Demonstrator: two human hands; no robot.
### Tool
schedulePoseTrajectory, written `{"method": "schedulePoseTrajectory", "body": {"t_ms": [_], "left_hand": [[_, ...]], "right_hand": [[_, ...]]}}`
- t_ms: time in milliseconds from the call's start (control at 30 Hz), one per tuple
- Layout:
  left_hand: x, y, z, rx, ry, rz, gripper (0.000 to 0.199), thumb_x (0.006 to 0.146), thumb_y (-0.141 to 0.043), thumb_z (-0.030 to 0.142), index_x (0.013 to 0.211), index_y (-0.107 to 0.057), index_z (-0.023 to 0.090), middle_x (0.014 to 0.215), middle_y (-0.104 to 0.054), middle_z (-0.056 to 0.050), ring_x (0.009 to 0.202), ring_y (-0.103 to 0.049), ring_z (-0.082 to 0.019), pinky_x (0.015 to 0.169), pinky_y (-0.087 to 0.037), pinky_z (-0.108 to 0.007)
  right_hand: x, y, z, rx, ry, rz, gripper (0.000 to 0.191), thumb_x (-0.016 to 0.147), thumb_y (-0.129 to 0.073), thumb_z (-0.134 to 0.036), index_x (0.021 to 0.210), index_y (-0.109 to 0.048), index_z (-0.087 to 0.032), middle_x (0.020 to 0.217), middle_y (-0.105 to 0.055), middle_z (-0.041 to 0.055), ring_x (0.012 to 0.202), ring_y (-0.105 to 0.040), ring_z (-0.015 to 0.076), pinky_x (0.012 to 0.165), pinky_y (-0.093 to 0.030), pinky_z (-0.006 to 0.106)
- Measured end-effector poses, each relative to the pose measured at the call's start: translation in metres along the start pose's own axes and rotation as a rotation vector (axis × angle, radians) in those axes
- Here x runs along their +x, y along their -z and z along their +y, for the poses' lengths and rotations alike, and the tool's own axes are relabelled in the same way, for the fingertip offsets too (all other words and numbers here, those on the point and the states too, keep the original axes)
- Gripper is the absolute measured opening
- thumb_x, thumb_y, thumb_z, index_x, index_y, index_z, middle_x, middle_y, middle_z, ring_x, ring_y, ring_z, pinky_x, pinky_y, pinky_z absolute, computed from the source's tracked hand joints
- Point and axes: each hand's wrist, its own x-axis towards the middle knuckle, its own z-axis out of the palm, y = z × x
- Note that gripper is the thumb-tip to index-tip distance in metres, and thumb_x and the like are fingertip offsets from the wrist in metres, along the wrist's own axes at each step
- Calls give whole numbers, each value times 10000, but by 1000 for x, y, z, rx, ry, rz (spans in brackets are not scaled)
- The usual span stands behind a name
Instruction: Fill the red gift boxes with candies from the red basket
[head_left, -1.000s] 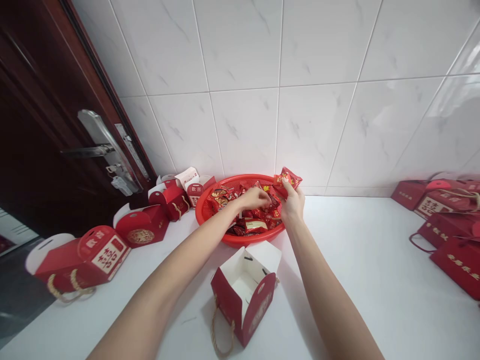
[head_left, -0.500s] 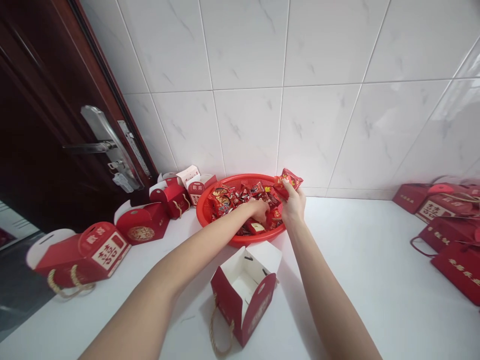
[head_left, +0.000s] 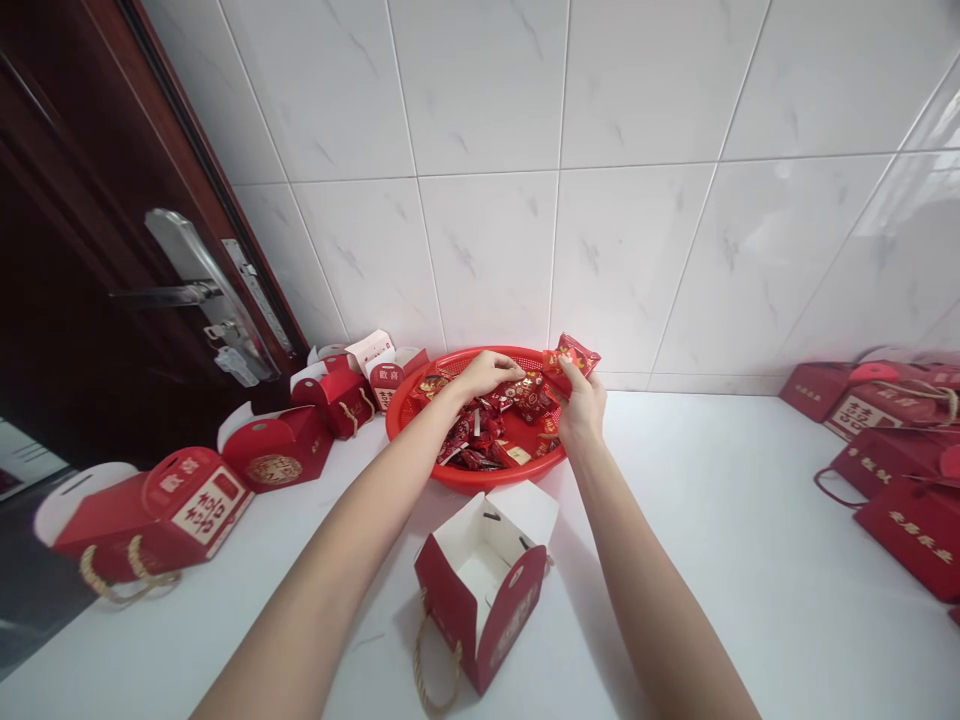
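Inside the round red plastic basket with perforated sides [head_left: 480, 481], on the smooth white tabletop [head_left: 750, 550]: loose, glossy dark-red wrapped packets [head_left: 472, 440] in a heap. Over its middle, left hand [head_left: 480, 375], thumb and fingers nearly together, tips at a red packet with gold print [head_left: 534, 398]; whether gripped or merely touched, cannot tell. At the basket's right rim, right hand [head_left: 583, 405], closed in a light pinch around at least one shiny red foil packet [head_left: 576, 352], raised above the edge. Just in front, an open dark-red card box with white lining and rope handle [head_left: 517, 630].

Best to pinch by a crimped end or edge, not squeeze the filled middle. Lift straight up, letting neighbours slide off. Hold the right-hand packet firmly enough against slipping, yet gently enough to spare the wrapper. Avoid pressing on the rim, at risk of tipping.
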Motion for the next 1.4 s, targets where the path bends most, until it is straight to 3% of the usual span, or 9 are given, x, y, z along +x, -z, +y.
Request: {"method": "schedulePoseTrajectory", "body": {"t_ms": [200, 467, 767, 1100, 1400], "left_hand": [[-2, -6, 9, -135, 26, 66, 422, 607, -806, 544, 637, -618, 168, 598, -572, 35, 577, -473, -120, 599, -365, -283], [-1, -6, 8, -371, -20, 155, 410, 614, -842, 509, 771, -695, 161, 771, -703, -10, 753, -616, -166, 731, -459, -285], [1, -6, 8, -451, -39, 135, 345, 649, -846, 424, 766, -653, 163, 717, -663, 26, 642, -593, -122, 665, -455, -266], [-2, -8, 16, -475, -72, 105, 287, 615, -839, 233, 851, -693, 161, 783, -703, 3, 748, -640, -142, 778, -481, -289], [-4, -8, 19, -468, -86, 86, 295, 588, -838, 289, 808, -682, 170, 796, -696, 12, 764, -622, -139, 782, -479, -285]], "right_hand": [[-3, -2, -2, -15, -11, -3, 202, 643, -791, -229, 792, -666, -175, 708, -732, -6, 672, -696, 175, 615, -587, 274], [-5, -5, -5, -41, -77, -26, 163, 649, -762, -174, 795, -689, -175, 699, -747, -1, 679, -711, 186, 626, -604, 277], [-8, -7, -11, -44, -125, -38, 116, 646, -730, -143, 755, -712, -176, 700, -749, -13, 665, -696, 152, 574, -575, 225], [-5, -4, -9, -51, -159, -66, 165, 561, -750, -145, 716, -713, -189, 666, -734, -21, 638, -675, 158, 538, -558, 230], [-5, -4, -10, -68, -155, -85, 189, 597, -762, -129, 770, -710, -183, 680, -738, -17, 643, -689, 157, 564, -569, 237]]}}
